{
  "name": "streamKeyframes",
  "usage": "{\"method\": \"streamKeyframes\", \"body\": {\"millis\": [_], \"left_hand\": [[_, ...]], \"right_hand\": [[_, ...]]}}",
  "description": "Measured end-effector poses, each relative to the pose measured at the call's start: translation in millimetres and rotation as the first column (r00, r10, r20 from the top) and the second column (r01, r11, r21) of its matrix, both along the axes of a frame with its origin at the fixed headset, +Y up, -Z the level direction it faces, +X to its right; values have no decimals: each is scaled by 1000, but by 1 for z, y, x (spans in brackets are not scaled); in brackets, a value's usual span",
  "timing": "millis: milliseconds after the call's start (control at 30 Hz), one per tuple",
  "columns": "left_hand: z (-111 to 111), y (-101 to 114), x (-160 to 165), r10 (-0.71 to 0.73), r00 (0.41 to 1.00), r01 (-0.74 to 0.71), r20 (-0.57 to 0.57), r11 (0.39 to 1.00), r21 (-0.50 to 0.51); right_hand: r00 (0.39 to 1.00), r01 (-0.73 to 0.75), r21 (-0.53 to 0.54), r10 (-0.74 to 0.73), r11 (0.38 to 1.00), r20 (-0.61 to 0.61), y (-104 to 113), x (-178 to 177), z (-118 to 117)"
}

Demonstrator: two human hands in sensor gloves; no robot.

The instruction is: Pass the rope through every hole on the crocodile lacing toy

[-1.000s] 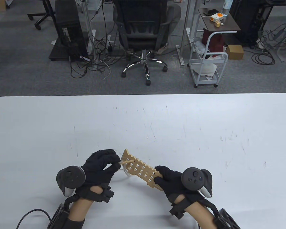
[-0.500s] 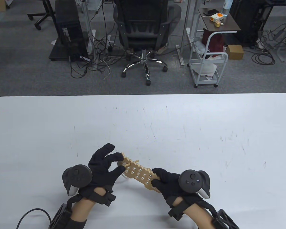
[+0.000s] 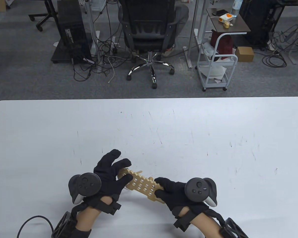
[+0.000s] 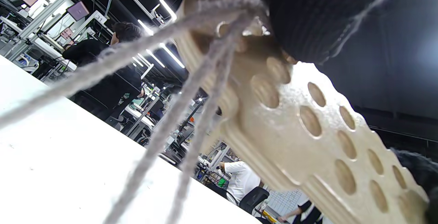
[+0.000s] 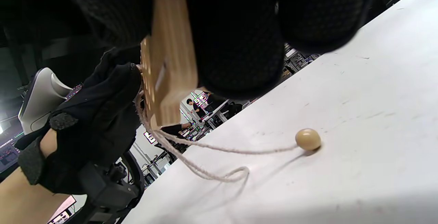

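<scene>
The wooden crocodile board (image 3: 145, 185) with its rows of holes is held just above the table near the front edge. My right hand (image 3: 162, 189) grips its right end, fingers curled round it. My left hand (image 3: 123, 172) holds the left end, thumb on top and a finger beneath; two fingers (image 3: 114, 154) stick out straight. A wooden needle tip (image 3: 139, 171) pokes out past the board's far edge. From below, rope strands (image 4: 191, 114) hang from holes in the board (image 4: 308, 141). The rope (image 5: 205, 174) trails down to the table and ends in a wooden bead (image 5: 308, 139).
The white table (image 3: 164, 129) stretches far ahead and to both sides of my hands. Beyond its far edge stand an office chair (image 3: 149, 32) and a white cart (image 3: 218, 62). A cable (image 3: 34, 220) runs from my left wrist.
Both hands and the board have drifted nearer the front edge. My left hand left its pinch on the needle's tail and closed on the board's left end; the needle went through the hole.
</scene>
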State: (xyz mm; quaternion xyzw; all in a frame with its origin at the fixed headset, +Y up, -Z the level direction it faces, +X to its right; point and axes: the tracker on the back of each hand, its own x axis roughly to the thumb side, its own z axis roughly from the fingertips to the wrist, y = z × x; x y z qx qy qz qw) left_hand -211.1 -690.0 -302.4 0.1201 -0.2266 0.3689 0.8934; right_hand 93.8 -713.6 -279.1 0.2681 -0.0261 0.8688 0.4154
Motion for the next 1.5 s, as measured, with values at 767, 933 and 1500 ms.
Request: {"method": "streamKeyframes", "body": {"millis": [767, 933, 1500], "left_hand": [[-13, -2, -44, 226, 950, -250, -216, 964, -91], [-25, -21, -39, 195, 968, -238, -160, 917, -319], [-29, -39, -6, 187, 961, -72, 202, 879, -471]], "right_hand": [[999, 35, -17, -35, 999, 28, 0, 7, -4], [998, 61, -21, -61, 998, 16, 1, 8, -4], [992, 109, -29, -111, 994, -55, 2, 7, -4]]}}
